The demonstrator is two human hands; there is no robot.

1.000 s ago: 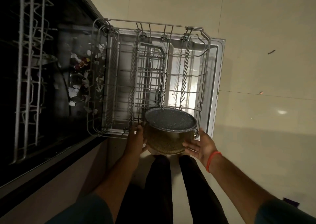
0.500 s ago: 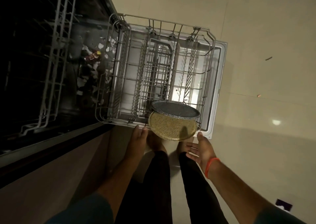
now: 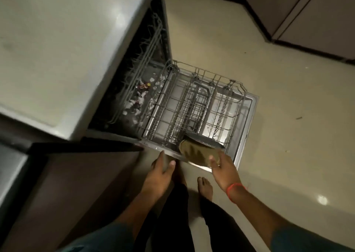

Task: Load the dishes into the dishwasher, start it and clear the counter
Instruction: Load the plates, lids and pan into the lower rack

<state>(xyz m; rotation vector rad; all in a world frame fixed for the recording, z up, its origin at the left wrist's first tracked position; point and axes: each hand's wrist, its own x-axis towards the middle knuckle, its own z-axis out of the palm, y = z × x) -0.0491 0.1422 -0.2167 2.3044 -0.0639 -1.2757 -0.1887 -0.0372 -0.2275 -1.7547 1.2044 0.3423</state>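
Note:
A round pot (image 3: 197, 151) with a speckled golden-brown wall and a dark grey flat face lies tilted in the front right corner of the pulled-out lower rack (image 3: 240, 90). The rack sits over the open dishwasher door (image 3: 251, 121). My right hand (image 3: 224, 169), with a red band on its wrist, touches the pot's wall with thumb and fingertips. Hovering at the door's near edge, left of the pot, my left hand (image 3: 159, 173) has straight fingers and holds nothing.
The grey counter top (image 3: 67, 50) overhangs the dishwasher at the left. The upper rack (image 3: 149, 46) stays inside, with pale scraps (image 3: 142, 96) on the tub floor below. My bare foot (image 3: 205, 188) stands by the door. Cabinets (image 3: 307, 11) line the far right.
The view has risen and pulled back, so the counter now shows. The pot has tipped further into the rack's front corner. My right hand has come up against it.

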